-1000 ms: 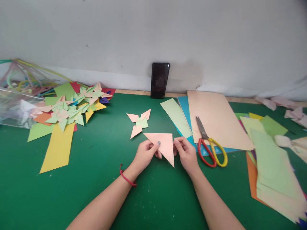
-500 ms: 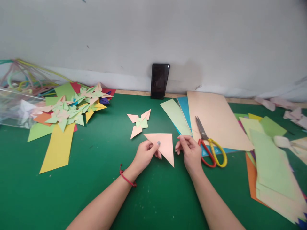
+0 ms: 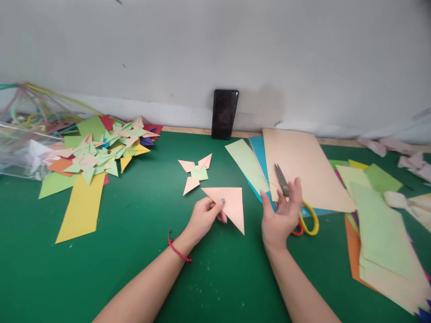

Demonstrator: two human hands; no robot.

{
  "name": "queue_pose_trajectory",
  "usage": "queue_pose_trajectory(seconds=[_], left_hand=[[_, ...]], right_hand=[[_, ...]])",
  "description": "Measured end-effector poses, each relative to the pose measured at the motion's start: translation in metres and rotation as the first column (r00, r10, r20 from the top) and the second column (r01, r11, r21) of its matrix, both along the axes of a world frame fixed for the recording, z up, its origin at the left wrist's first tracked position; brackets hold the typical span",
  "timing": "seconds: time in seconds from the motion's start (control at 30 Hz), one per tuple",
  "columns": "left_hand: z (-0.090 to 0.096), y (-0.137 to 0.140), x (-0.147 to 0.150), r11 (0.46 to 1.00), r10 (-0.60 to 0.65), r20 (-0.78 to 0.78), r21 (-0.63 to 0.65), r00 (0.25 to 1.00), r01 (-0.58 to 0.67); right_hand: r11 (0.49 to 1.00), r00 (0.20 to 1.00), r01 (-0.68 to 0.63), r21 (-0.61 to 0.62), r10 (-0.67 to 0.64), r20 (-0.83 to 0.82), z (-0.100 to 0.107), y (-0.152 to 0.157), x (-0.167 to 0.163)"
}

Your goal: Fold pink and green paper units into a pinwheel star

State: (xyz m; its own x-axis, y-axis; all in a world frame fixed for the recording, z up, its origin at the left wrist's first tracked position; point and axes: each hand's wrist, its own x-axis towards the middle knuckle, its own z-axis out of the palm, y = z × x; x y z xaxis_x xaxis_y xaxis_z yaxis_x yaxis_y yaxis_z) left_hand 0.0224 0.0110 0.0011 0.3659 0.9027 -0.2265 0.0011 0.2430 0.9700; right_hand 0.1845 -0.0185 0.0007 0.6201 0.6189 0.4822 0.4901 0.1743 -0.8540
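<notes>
My left hand (image 3: 208, 213) pinches a peach paper triangle (image 3: 232, 202) between thumb and fingers, the thumb lying on top near its long slanted edge. To the right, my right hand (image 3: 281, 217) is raised with palm turned up and fingers apart, holding nothing. It partly covers the scissors (image 3: 311, 220), which have one red and one yellow handle and lie behind it. Just beyond the triangle rests a folded paper star (image 3: 200, 173) with a light green middle and three peach points.
A black phone (image 3: 225, 114) leans against the wall. Peach sheets (image 3: 303, 157) and a green strip (image 3: 247, 163) lie back right. Several folded stars (image 3: 96, 157) pile up at left beside a clear plastic bag (image 3: 20, 150). More cut paper (image 3: 387, 233) is stacked at far right.
My right hand has moved right, away from the triangle, and its fingers have spread, now covering part of the scissors. My left hand and the triangle have stayed in place.
</notes>
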Motion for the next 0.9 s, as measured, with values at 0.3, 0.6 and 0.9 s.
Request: queue_pose_trajectory(seconds=[0.3,0.6,0.9], left_hand=[[-0.001,0.000,0.000,1.000,0.001,0.010,-0.004,1.000,-0.001],[-0.001,-0.001,0.001,1.000,0.008,0.014,-0.003,1.000,-0.008],[-0.003,-0.001,0.000,1.000,-0.010,0.031,0.004,0.999,0.010]], right_hand=[[1.000,1.000,-0.010,-0.007,0.009,-0.021,0.000,-0.001,0.000],[0.993,0.993,-0.097,-0.064,0.092,-0.069,-0.002,-0.003,-0.002],[0.756,0.818,-0.569,-0.323,0.480,-0.318,-0.011,-0.005,-0.004]])
